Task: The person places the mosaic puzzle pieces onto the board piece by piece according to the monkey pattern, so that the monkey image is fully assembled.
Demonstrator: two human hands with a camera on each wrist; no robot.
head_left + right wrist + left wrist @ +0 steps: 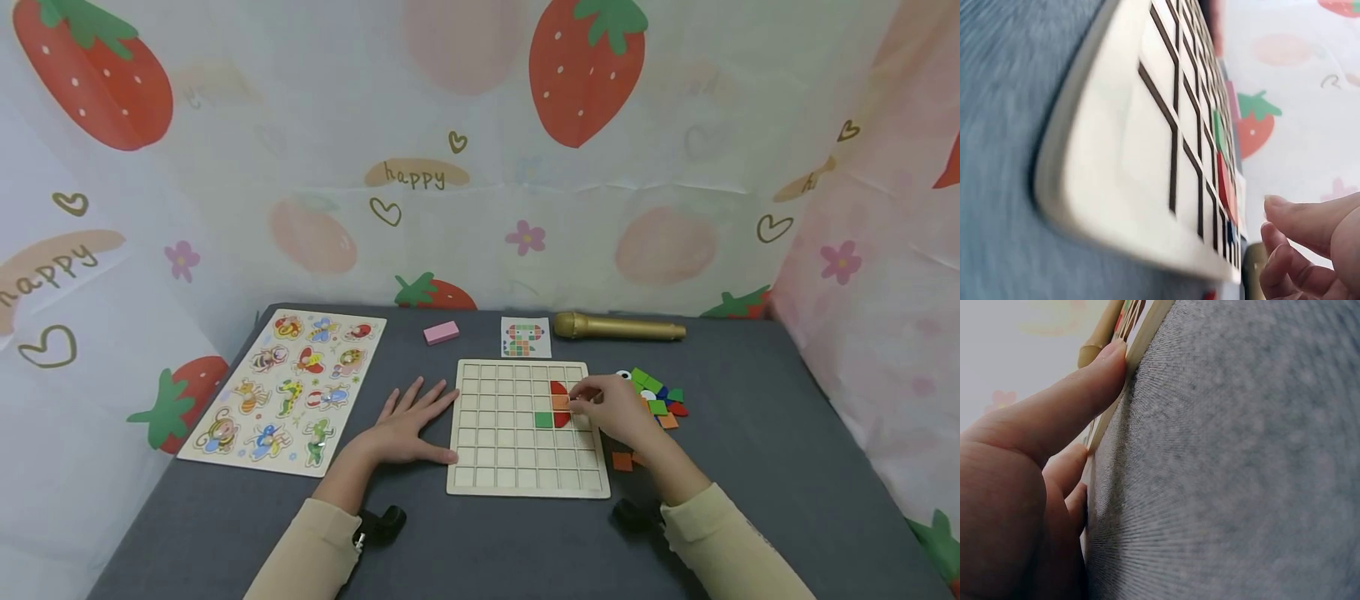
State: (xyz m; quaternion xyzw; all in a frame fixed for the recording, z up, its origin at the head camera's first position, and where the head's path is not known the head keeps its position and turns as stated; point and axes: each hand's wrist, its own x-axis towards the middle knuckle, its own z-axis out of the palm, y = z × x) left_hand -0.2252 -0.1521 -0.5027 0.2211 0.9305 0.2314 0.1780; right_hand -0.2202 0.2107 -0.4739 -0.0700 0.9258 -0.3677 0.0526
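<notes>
Bracing grid board [506,438] with spread left hand [408,429] | bending right hand [613,410] by orange tile [559,402], grip unclear | best aligning squarely

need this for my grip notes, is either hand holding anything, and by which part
The left hand grips nothing, only touching the left edge of the board. Whether the right hand pinches anything cannot be told.

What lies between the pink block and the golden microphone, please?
In the head view, a small patterned card lies between the pink block and the golden microphone, just beyond the wooden grid board.
</notes>
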